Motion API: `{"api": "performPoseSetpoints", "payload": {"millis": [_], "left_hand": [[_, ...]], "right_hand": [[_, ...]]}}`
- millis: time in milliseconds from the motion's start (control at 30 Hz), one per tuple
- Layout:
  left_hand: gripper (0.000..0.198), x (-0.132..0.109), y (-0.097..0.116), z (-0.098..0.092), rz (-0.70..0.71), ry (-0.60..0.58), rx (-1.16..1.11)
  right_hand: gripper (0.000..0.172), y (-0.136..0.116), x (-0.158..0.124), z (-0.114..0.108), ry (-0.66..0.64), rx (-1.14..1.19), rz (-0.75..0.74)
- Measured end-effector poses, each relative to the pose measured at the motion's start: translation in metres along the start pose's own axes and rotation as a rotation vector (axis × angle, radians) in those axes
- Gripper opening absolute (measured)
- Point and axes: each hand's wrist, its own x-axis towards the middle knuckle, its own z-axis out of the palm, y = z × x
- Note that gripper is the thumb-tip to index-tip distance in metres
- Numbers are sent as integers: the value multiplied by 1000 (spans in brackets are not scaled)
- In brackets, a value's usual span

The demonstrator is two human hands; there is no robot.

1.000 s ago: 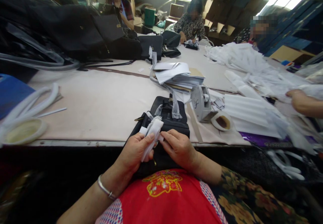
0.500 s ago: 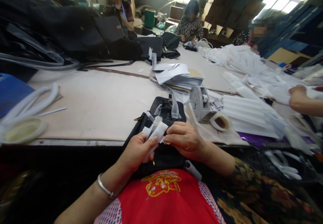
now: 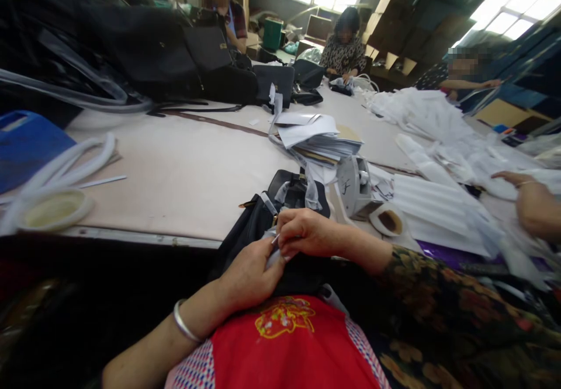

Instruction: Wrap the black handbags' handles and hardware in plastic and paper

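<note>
A black bag lies across the table edge and my lap, with thin white wrapping on its straps and hardware. My left hand is closed around a strip of white wrapping above the bag. Against it, the fingertips of my right hand are pinched together on the same wrapping. What lies beneath the wrapping is hidden by my fingers. A gold zipper pull shows on the bag's left side.
Paper sheets are stacked beyond the bag, near a grey tape dispenser and a cardboard-cored roll. White foam sheets spread to the right, by another person's hand. Black bags are piled at back left.
My right hand has moved left and closed in against my left hand, covering most of the white wrapping. My left hand has turned over, back upward. The view has shifted slightly left.
</note>
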Motion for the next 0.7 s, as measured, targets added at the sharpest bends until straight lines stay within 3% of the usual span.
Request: {"api": "performPoseSetpoints", "payload": {"millis": [233,400,467,567,700], "left_hand": [[31,4,-1,6,-105,18,110],[31,6,-7,8,-152,18,30],[35,5,-5,7,-170,19,-33],[39,4,0,4,-179,24,-121],[42,4,5,2,-220,22,-208]], "right_hand": [[5,-2,-2,10,90,22,60],[3,-2,0,11,86,9,104],[5,-5,2,4,40,6,177],[21,-13,10,-9,-89,-53,302],[12,-24,26,-20,-323,-226,229]]}}
